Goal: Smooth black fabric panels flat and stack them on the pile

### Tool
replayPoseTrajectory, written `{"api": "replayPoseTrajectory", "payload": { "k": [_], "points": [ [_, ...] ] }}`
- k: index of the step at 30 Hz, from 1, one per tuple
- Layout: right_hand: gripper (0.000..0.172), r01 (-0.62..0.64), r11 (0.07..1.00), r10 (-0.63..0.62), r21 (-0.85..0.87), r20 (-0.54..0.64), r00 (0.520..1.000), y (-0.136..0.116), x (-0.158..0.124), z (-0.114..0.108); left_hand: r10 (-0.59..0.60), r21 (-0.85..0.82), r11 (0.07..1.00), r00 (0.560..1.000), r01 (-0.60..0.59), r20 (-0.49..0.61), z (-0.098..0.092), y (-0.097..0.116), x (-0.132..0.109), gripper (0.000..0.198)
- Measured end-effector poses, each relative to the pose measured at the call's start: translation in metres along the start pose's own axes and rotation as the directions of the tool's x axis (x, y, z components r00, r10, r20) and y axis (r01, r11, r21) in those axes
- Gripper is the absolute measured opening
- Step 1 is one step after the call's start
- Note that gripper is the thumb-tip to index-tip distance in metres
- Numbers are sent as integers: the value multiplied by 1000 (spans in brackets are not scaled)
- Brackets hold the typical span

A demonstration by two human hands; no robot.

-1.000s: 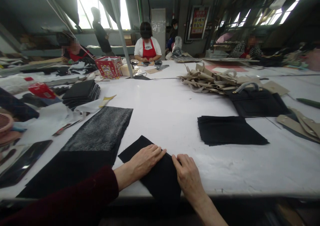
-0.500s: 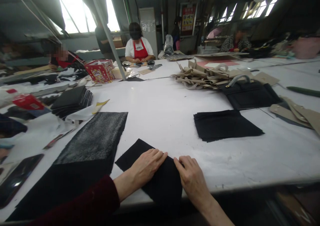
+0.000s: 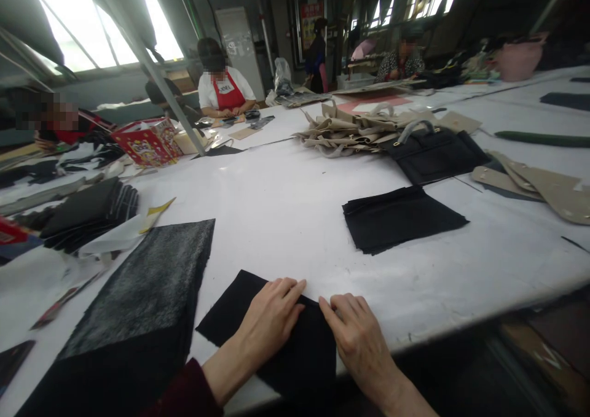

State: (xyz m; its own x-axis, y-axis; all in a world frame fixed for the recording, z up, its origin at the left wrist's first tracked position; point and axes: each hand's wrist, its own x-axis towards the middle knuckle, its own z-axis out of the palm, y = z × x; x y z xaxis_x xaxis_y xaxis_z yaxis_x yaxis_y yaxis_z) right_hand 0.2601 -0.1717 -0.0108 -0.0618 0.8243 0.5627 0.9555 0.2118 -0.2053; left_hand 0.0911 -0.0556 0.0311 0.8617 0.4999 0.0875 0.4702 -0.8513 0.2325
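A black fabric piece (image 3: 233,309) lies at the near table edge, its lower part reaching over that edge. My left hand (image 3: 270,319) rests across it, fingers pressed together on its upper edge and thumb tucked close below. At the right end of the same edge, my right hand (image 3: 357,331) pinches the fabric between thumb and forefinger; its other fingers are curled. A narrow strip along the edge between the hands looks folded over. To the left lies a stack of black fabric pieces with a grey, fuzzy-looking top section (image 3: 138,288).
Another black fabric stack (image 3: 401,217) lies on the white table (image 3: 271,214) to the right. Behind it are a black handbag (image 3: 436,153) and a pile of beige bag parts (image 3: 350,131). A slanted pole (image 3: 157,76) rises at left. Several people work farther back.
The view has swung to the right, so things on the table sit farther left. Both hands stay on the fabric edge; my left thumb now shows apart from the fingers.
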Motion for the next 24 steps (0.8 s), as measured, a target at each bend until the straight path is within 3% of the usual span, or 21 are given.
{"api": "replayPoseTrajectory", "payload": {
  "k": [4, 10, 16, 24],
  "points": [
    [32, -14, 1000, 14, 6, -4, 1000, 0, 1, -3, -13, -192, 981, 999, 4, -45, 1, 4, 9, 33],
    [30, 13, 995, -8, 100, -51, 999, -8, -9, -13, 6, -312, 950, 998, -24, -58, 14, 2, 9, 30],
    [22, -126, 987, 126, 103, 8, 992, -11, -18, -15, 54, -306, 949, 995, -76, -80, 16, 1, 10, 36],
    [20, -147, 984, 150, 97, -25, 988, -8, -17, -18, 185, -213, 958, 981, -192, -52, 16, 1, 6, 43]
  ]
}}
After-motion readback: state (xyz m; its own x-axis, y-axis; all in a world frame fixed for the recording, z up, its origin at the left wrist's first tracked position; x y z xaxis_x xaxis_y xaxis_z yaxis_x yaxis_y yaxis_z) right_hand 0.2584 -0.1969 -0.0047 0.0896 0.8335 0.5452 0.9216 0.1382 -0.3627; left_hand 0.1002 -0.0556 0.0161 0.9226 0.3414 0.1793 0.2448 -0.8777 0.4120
